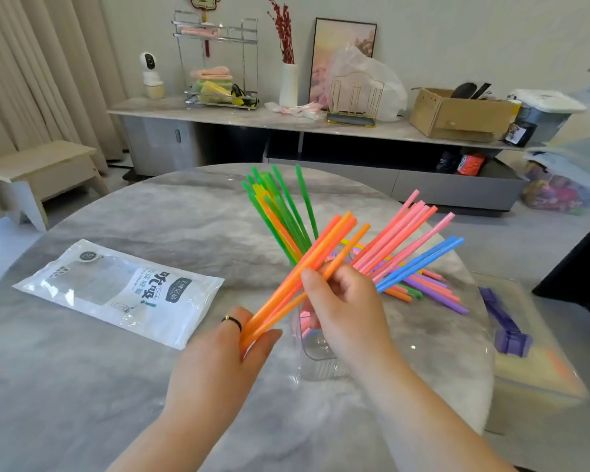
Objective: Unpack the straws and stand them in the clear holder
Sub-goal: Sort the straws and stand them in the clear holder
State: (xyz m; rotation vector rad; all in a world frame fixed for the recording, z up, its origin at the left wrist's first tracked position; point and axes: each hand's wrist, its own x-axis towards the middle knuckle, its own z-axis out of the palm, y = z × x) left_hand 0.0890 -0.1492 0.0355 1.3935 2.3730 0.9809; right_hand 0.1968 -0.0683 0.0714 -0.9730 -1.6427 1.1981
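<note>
Nearest the camera, two bare forearms are seen reaching in over a grey marbled surface (123,386). The left hand (215,356) is closed round the lower ends of a bunch of orange straws (307,264), which are pinched between thumb and fingers (264,338); a thin dark ring is worn on one finger. The right hand (341,308) is placed just beyond it, and its fingers (312,284) are curled loosely about the middle of the same orange straws, one straw being held slightly apart from the rest.

Directly behind and partly hidden by the right hand, the clear holder (315,349) is stood upright on the surface. Green straws (283,212) are stood in it, leaning away to the left, and pink straws (402,233) and blue straws (423,260) are fanned out to the right; whether all of these are seated inside the holder cannot be told, since its mouth is covered by the hand. A few loose straws (433,287), purple, pink and green, are laid flat on the surface just right of the holder.

To the left, well apart from the holder, the opened white straw packet (123,291) is laid flat. At the right edge a purple object (506,328) is seen on a clear tray. Farther off, a long sideboard (286,120) against the wall is loaded with a wire rack, a white vase and a cardboard box.
</note>
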